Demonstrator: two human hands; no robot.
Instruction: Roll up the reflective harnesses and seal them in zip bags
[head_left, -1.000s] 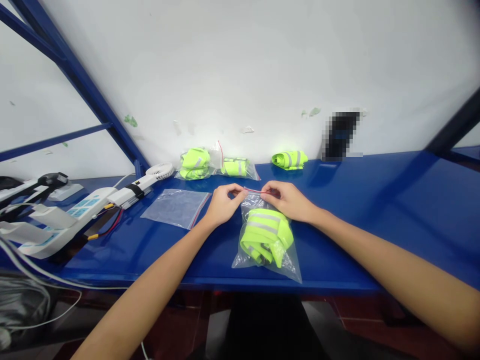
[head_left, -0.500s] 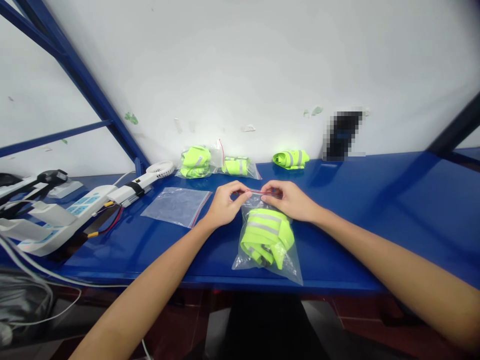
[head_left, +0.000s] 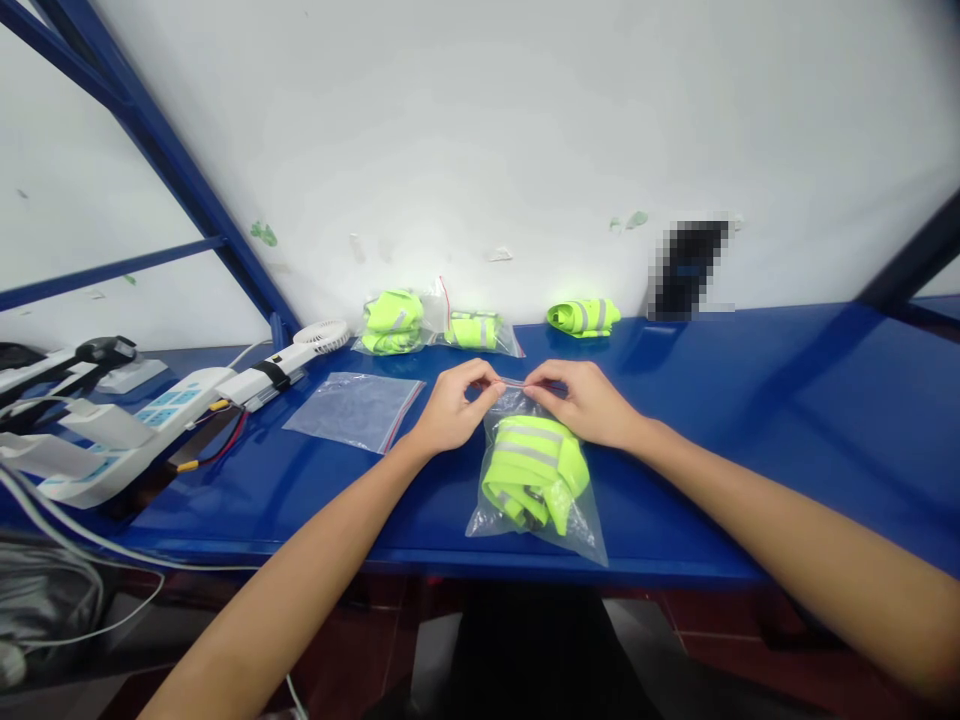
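A clear zip bag (head_left: 589, 535) lies near the front edge of the blue table, with a folded yellow-green reflective vest (head_left: 529, 465) inside it. Its red-lined zip edge points away from me. My left hand (head_left: 459, 402) pinches that edge between thumb and finger at its left part. My right hand (head_left: 581, 400) pinches the same edge a little further right, its fingertips close to the left hand's. Left of my left hand, a flat zip bag (head_left: 352, 408) with a red stripe lies on the table.
Along the wall stand two bagged vests (head_left: 392, 322) and a loose rolled vest (head_left: 583, 317). A dark pixelated object (head_left: 688, 270) leans on the wall. Leftward are a white handheld fan (head_left: 321, 337), a power strip (head_left: 150, 425) with plugs, and cables. Blue frame posts rise at both sides.
My right hand's fingertips have moved slightly left along the zip edge, nearer to my left hand. The bag and vest stay nearly in place.
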